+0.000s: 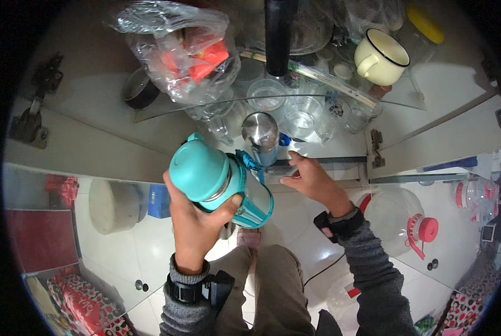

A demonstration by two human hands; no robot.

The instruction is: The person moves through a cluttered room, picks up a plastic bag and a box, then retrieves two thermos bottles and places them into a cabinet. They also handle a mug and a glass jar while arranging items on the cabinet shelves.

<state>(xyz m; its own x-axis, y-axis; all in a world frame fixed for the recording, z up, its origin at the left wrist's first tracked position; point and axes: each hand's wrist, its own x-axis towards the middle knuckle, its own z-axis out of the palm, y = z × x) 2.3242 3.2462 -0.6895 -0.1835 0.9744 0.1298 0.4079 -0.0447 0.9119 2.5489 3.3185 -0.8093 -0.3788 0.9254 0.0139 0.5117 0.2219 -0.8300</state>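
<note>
My left hand (200,222) grips a turquoise insulated bottle (200,170) with a domed lid, in a turquoise carrying sleeve with a blue strap. To its right, my right hand (313,180) holds nothing, its thumb and index finger spread apart near the cabinet's front edge. Between the hands and a little beyond them, a stainless steel cup or bottle (260,131) stands at the front of the cabinet floor. Several clear glasses (303,115) are behind it, partly seen through a glass shelf (233,99).
On the upper level are a plastic bag with red contents (191,54), a cream enamel mug (382,57) and wrapped chopsticks (330,80). Open cabinet doors (107,138) flank the arms. A large clear jug with a pink cap (395,218) stands on the right.
</note>
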